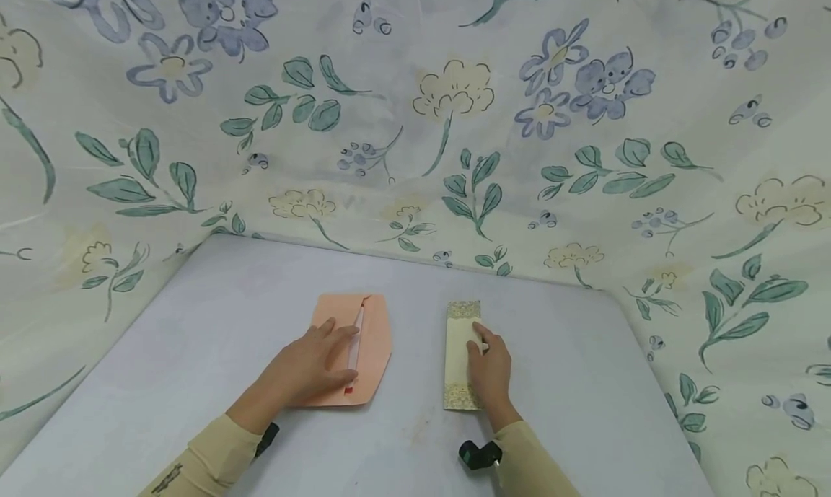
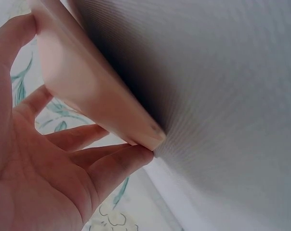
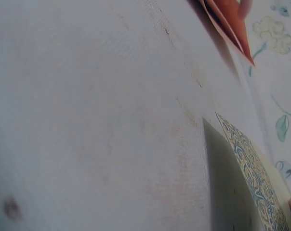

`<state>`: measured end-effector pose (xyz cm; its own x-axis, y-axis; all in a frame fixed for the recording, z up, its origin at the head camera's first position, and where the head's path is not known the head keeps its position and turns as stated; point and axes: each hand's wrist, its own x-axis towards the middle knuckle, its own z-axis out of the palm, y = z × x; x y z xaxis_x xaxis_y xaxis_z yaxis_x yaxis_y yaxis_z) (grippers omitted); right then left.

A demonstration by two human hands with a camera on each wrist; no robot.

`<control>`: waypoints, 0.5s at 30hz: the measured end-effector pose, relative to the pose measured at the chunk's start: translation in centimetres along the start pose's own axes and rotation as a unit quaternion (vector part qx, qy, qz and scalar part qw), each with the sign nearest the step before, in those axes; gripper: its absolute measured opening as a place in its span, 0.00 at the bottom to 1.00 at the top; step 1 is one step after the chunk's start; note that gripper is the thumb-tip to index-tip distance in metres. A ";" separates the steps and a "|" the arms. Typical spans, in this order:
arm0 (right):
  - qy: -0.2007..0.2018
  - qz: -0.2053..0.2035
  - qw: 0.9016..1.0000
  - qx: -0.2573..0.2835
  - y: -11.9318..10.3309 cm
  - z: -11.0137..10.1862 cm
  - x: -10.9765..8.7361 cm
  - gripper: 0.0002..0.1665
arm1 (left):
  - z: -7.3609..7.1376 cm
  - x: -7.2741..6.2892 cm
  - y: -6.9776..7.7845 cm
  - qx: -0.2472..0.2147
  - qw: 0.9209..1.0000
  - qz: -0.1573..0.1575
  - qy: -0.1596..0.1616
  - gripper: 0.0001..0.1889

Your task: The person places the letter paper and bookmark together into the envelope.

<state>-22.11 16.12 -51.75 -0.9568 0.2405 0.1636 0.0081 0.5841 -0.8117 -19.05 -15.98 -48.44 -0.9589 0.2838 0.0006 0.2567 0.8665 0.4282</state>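
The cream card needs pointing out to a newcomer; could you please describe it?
On the white table, look right of the peach envelope. The right hand holds the cream card, a narrow rectangle set apart by patterned bands at both ends.

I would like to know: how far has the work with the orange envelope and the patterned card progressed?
Apparently done: the orange envelope has a narrow gap, white inside. In hand: the left hand holds the envelope; the right hand holds the patterned card by its edge. Left, perhaps: bringing the two together, since the card is apart from the envelope.
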 end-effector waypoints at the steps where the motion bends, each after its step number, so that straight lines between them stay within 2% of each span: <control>1: 0.000 0.001 1.000 0.000 0.0 0.0 0.0 0.23 | 0.0 0.0 0.0 -0.001 1.000 -0.001 -0.001 0.40; 15: -0.002 -0.002 1.000 0.006 -0.5 0.0 -0.2 0.23 | 0.0 0.1 -0.1 0.005 1.000 -0.002 -0.003 0.41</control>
<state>-21.91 15.74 -51.40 -0.9579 0.2348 0.1653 0.0000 0.5755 -0.8178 -19.18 -16.00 -48.51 -0.9593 0.2822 -0.0062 0.2537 0.8715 0.4196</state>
